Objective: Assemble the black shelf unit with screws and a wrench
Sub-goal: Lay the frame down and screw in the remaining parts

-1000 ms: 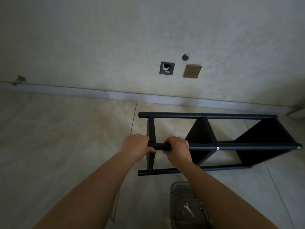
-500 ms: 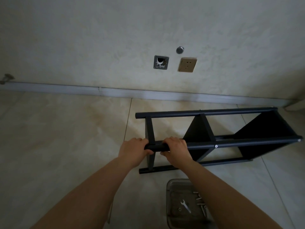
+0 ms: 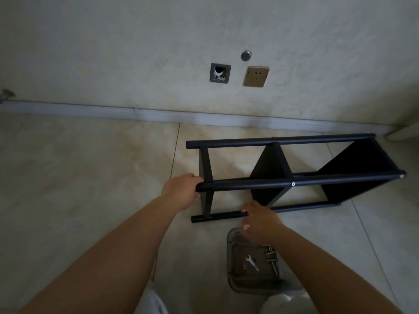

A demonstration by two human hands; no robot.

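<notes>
1. Nearest: one clear plastic tray [image 3: 231, 268] on the floor tiles [image 3: 90, 177]. Inside: one small wrench [image 3: 252, 262], one small nut or washer [image 3: 244, 266], and a cluster of screws [image 3: 272, 259] at its right side. At least five; exact count unclear.
2. Right hand [image 3: 260, 222] hovers above the tray's far edge, fingers loosely spread, holding nothing. It overlaps the shelf's near bottom tube; can't tell if it touches.
3. Left hand [image 3: 181, 191] grips the left end of the upper front tube, fingers curled over it, arm extended.
4. One black shelf unit [image 3: 294, 177] lies on its side on the floor, just beyond the tray and near the wall. Four long tubes, three panels. One screw head [image 3: 293, 184] shows mid-tube.
5. Far: wall with one open junction box [image 3: 219, 72], one gold socket [image 3: 256, 76], one round cap [image 3: 246, 55].
</notes>
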